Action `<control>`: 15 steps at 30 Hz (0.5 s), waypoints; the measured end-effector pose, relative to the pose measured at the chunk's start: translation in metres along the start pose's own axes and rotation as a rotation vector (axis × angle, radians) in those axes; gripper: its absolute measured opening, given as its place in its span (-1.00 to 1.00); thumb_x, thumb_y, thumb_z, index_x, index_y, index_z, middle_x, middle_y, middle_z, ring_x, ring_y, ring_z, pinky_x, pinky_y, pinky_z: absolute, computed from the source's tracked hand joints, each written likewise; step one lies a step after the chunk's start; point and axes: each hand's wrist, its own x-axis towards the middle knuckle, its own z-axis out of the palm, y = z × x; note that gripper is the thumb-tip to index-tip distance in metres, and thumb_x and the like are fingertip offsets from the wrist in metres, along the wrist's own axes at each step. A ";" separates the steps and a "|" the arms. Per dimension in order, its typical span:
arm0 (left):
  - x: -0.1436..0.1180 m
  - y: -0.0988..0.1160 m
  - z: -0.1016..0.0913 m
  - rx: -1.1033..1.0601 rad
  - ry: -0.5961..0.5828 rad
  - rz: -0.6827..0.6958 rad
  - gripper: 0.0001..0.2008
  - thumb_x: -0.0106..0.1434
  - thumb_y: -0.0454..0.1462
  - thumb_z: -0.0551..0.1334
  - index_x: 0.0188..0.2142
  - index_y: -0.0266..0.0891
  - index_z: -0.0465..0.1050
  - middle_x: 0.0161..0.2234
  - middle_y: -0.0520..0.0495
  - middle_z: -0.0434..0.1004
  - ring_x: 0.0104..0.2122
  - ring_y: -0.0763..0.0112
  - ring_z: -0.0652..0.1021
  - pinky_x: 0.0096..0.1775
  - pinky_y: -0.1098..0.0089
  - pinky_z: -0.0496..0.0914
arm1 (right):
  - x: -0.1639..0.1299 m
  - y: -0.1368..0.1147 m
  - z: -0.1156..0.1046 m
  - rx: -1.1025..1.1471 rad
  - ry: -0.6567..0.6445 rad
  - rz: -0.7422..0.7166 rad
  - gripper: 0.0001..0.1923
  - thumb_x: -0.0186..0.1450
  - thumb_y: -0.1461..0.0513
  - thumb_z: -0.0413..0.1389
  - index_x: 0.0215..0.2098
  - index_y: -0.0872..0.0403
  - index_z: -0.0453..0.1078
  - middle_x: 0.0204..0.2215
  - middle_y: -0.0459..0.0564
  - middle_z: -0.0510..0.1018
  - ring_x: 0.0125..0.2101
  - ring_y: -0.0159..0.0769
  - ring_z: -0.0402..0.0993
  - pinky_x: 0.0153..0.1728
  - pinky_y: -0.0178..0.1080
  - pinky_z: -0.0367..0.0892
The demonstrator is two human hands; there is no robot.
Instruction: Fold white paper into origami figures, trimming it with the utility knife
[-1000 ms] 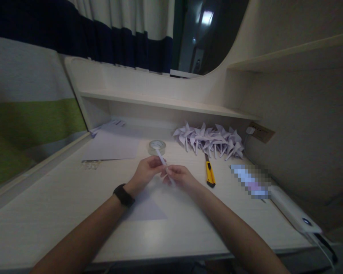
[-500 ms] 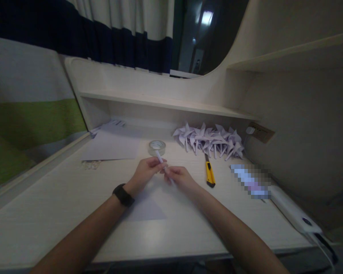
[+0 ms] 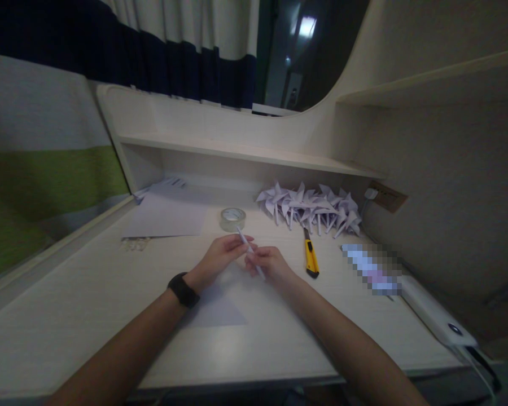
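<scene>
Between both hands is a thin white rolled paper stick (image 3: 242, 237), slanting from upper left to lower right over the middle of the desk. My left hand (image 3: 224, 254), below a black wristband, pinches its upper part. Close beside it, my right hand (image 3: 271, 262) is closed on the lower part, and the stick's end pokes out below those fingers. Just beyond the stick's tip lies a roll of clear tape (image 3: 232, 219). Under my left wrist a white paper sheet (image 3: 218, 312) rests on the desk, partly covered by the forearm.
Folded paper pinwheels (image 3: 309, 206) are heaped at the back right. A yellow box cutter (image 3: 310, 256) lies in front of them. White paper sheets (image 3: 165, 211) sit at the back left, with small pale pieces (image 3: 135, 244) by their edge. A white power strip (image 3: 436, 310) runs along the right.
The paper stick has shifted slightly right and down with both hands. It looks thinner, and more of its lower end shows below my right fingers.
</scene>
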 end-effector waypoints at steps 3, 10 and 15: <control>0.000 0.000 0.002 0.093 0.096 -0.006 -0.69 0.10 -0.11 0.30 -0.27 -0.31 0.54 -0.32 -0.14 0.61 -0.32 0.28 0.57 -0.22 0.35 0.41 | 0.002 0.003 0.002 -0.059 0.077 -0.054 -0.67 -0.02 0.05 0.32 -0.58 0.17 0.47 -0.65 -0.04 0.50 -0.70 -0.46 0.31 -0.64 -0.36 0.22; 0.001 -0.001 0.001 0.072 0.176 -0.090 -0.62 0.08 -0.11 0.31 -0.20 -0.36 0.53 -0.33 -0.18 0.62 -0.36 0.26 0.57 -0.31 0.34 0.41 | 0.003 0.007 0.001 -0.077 -0.020 -0.077 -0.58 0.07 -0.04 0.25 -0.47 0.20 0.51 -0.61 -0.02 0.51 -0.67 -0.47 0.31 -0.63 -0.37 0.16; 0.000 -0.001 0.000 0.072 0.154 -0.068 -0.62 0.09 -0.11 0.30 -0.19 -0.35 0.54 -0.32 -0.19 0.63 -0.34 0.24 0.57 -0.29 0.33 0.41 | 0.002 0.003 0.004 -0.134 0.010 -0.053 -0.56 0.05 -0.07 0.24 -0.46 0.17 0.49 -0.62 -0.05 0.50 -0.65 -0.42 0.35 -0.58 -0.34 0.23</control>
